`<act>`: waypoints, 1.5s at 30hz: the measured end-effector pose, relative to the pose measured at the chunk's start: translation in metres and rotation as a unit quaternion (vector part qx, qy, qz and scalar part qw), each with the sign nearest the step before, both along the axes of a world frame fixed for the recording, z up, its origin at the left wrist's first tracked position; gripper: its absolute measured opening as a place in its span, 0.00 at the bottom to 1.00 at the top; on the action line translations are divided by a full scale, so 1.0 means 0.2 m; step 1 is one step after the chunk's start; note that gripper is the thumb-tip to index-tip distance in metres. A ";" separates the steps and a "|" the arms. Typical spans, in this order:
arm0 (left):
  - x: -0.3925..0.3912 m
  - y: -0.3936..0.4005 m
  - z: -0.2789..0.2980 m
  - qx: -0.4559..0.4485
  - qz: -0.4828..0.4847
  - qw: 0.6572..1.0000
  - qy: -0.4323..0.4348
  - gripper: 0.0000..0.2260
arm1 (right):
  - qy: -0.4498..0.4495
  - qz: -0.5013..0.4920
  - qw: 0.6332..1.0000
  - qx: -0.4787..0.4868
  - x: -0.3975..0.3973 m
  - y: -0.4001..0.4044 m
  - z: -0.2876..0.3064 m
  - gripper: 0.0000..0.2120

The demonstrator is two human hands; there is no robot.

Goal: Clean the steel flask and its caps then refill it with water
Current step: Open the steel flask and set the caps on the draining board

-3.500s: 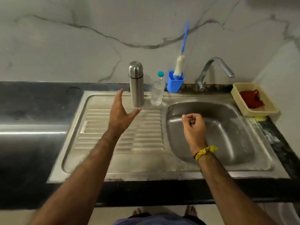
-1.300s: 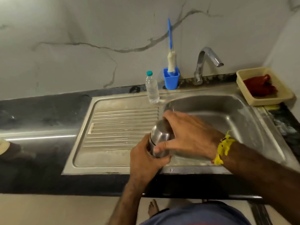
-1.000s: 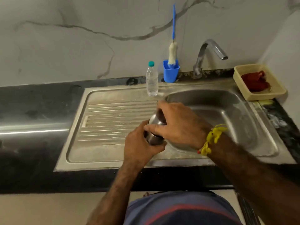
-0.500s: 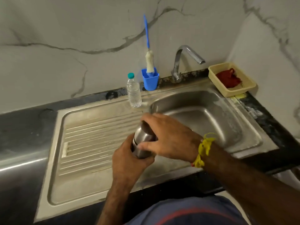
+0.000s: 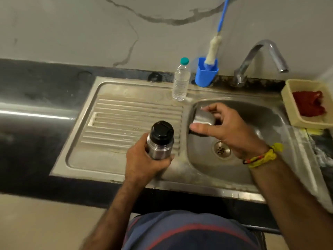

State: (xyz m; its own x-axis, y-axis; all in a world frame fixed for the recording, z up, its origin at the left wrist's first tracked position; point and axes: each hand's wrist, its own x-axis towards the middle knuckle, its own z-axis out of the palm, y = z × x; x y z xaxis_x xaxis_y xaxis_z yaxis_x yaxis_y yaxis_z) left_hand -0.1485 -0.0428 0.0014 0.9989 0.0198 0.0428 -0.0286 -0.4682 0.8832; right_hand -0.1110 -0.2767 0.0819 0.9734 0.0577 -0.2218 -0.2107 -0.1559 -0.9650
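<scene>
Steel flask (image 5: 159,149) is standing upright in the grip of the left hand (image 5: 144,163), held over the near right corner of the ribbed drainboard (image 5: 126,116), just left of the sink basin (image 5: 255,159). The left hand's fingers are curling round the lower body of the flask. A black inner cap (image 5: 161,130) is sitting on the flask's neck, seemingly not yet unscrewed. The right hand (image 5: 227,129) is gripping the steel outer cap (image 5: 203,119) between thumb and fingers, holding it over the left part of the basin, apart from the flask.

Judging by this, the opening-up step is half done: the outer cap is off, the inner one is remaining. The next move is probably calling for the outer cap to be set down in the basin or on the drainboard, freeing the right hand to twist the black cap while the left hand is steadying the body.

Along the far edge of the counter (image 5: 36,98) a plastic water bottle (image 5: 180,81), a blue holder (image 5: 207,73) with a bottle brush (image 5: 213,49) and the tap (image 5: 259,56) are waiting; no water is running from the tap. At the far right a cream tray (image 5: 290,105) is holding a red cloth (image 5: 309,103).
</scene>
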 end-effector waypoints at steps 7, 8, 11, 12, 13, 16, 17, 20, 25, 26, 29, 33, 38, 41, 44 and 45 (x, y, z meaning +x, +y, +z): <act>0.08 0.05 0.00 -0.020 0.037 0.999 -0.020 0.31 | 0.011 -0.026 0.990 -0.137 0.26 0.21 -0.64 0.33; 0.08 0.06 -0.01 -0.025 0.039 0.999 -0.020 0.31 | -0.001 -0.027 0.989 -0.143 0.31 0.26 -0.68 0.33; 0.09 0.08 -0.03 -0.033 0.043 0.998 -0.020 0.31 | -0.039 -0.027 0.986 -0.162 0.44 0.39 -0.77 0.32; 0.09 0.09 -0.03 -0.034 0.045 0.998 -0.022 0.30 | -0.052 -0.024 0.984 -0.167 0.48 0.42 -0.79 0.32; 0.09 0.10 -0.03 -0.034 0.045 0.998 -0.024 0.30 | -0.059 -0.018 0.984 -0.169 0.50 0.44 -0.80 0.32; 0.09 0.13 -0.02 -0.044 0.044 0.998 -0.022 0.31 | -0.069 -0.010 0.983 -0.169 0.56 0.50 -0.84 0.32; 0.09 0.14 -0.02 -0.048 0.042 0.998 -0.019 0.31 | -0.069 -0.012 0.982 -0.173 0.57 0.51 -0.84 0.32; 0.10 0.16 -0.02 -0.054 0.036 0.998 -0.013 0.31 | -0.069 -0.014 0.976 -0.205 0.58 0.50 -0.88 0.32; 0.12 0.17 -0.02 -0.060 0.034 0.998 -0.004 0.29 | -0.040 0.052 0.968 -0.241 0.58 0.49 -0.86 0.46; 0.12 0.16 -0.02 -0.055 0.032 0.998 -0.006 0.29 | -0.043 0.051 0.965 -0.254 0.58 0.49 -0.82 0.47; 0.12 0.14 0.00 -0.030 0.027 0.999 -0.010 0.31 | -0.065 -0.023 0.977 -0.200 0.50 0.47 -0.59 0.30; 0.10 0.07 0.01 0.021 0.029 0.999 -0.002 0.32 | -0.104 -0.014 0.993 -0.062 0.23 0.36 -0.13 0.14; 0.07 -0.08 0.05 0.090 0.029 0.995 -0.021 0.31 | -0.154 0.079 0.921 -0.349 -0.04 0.31 0.13 0.31; 0.04 -0.14 0.06 0.139 0.002 0.990 -0.031 0.33 | -0.119 0.051 0.864 -0.487 -0.08 0.32 0.13 0.34; 0.02 -0.18 0.06 0.112 -0.023 0.993 -0.025 0.31 | -0.149 0.022 0.840 -0.522 -0.09 0.33 0.10 0.33; 0.01 -0.20 0.06 0.091 -0.032 0.995 -0.015 0.30 | -0.171 0.020 0.829 -0.532 -0.10 0.33 0.09 0.31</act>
